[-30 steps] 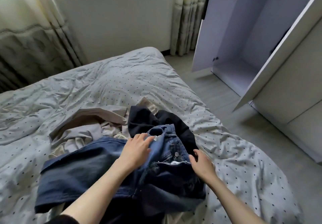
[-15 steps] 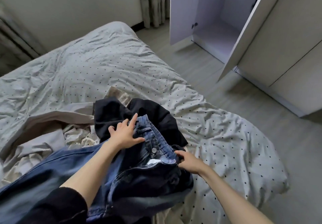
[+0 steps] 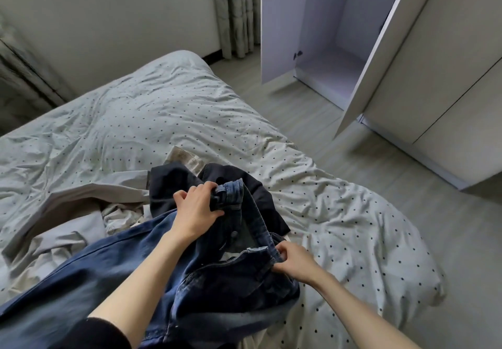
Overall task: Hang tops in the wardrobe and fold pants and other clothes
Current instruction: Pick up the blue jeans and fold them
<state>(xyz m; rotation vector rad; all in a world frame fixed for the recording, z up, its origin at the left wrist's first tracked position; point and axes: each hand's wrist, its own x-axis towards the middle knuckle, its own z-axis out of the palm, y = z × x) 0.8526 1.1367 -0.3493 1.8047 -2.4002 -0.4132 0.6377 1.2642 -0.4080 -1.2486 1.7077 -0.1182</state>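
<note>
Now both hands have closed on the jeans' (image 3: 190, 280) waistband — left hand (image 3: 197, 208) clamped at its far end, right hand (image 3: 294, 261) pinching the near end — above the bed (image 3: 339, 212), ready to straighten for folding.

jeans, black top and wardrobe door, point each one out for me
jeans (image 3: 239, 291), head view, on the dark denim below the open fly
black top (image 3: 168, 185), head view, on its left part beyond the left hand
wardrobe door (image 3: 380, 49), head view, on the open white panel
</note>
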